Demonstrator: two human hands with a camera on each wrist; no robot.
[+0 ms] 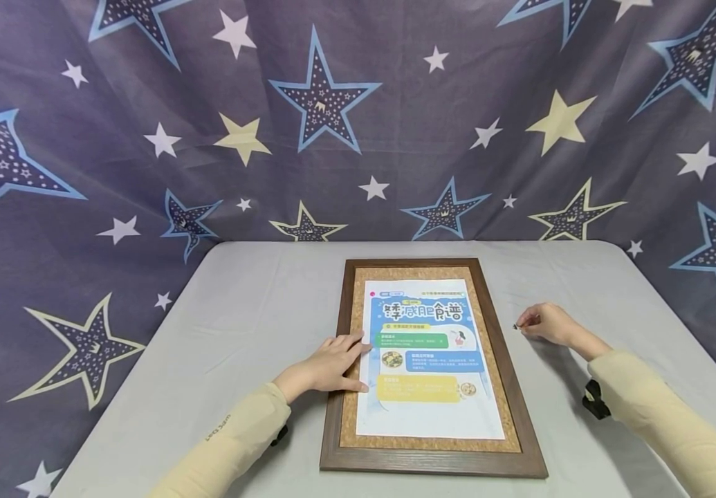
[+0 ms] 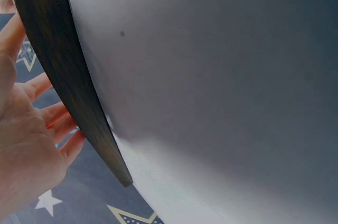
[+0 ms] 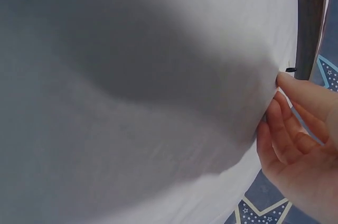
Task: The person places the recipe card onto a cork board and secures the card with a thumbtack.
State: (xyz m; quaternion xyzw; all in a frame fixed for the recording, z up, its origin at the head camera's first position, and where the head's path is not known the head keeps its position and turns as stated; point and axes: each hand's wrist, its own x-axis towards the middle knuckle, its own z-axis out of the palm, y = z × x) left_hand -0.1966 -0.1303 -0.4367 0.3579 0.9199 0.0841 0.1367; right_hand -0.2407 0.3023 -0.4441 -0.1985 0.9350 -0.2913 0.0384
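A printed sheet [image 1: 430,418] with coloured blocks and Chinese lettering lies on a cork board [image 1: 416,443] in a dark brown wooden frame [image 1: 432,462]. My left hand [image 1: 328,364] rests across the frame's left side, with fingertips on the sheet's left edge. That hand [image 2: 34,139] shows partly behind the frame's side [image 2: 68,71] in the left wrist view. To the right of the board, my right hand [image 1: 547,324] holds its thumb and fingers together at a small black thumbtack [image 1: 515,326]. The tack [image 3: 291,70] shows at the thumb tip in the right wrist view.
A pink pin [image 1: 373,294] sits at the sheet's upper left corner and a pale one [image 1: 463,295] at its upper right. A light grey cloth [image 1: 258,297] covers the table. Behind it hangs a dark star-patterned curtain [image 1: 345,166].
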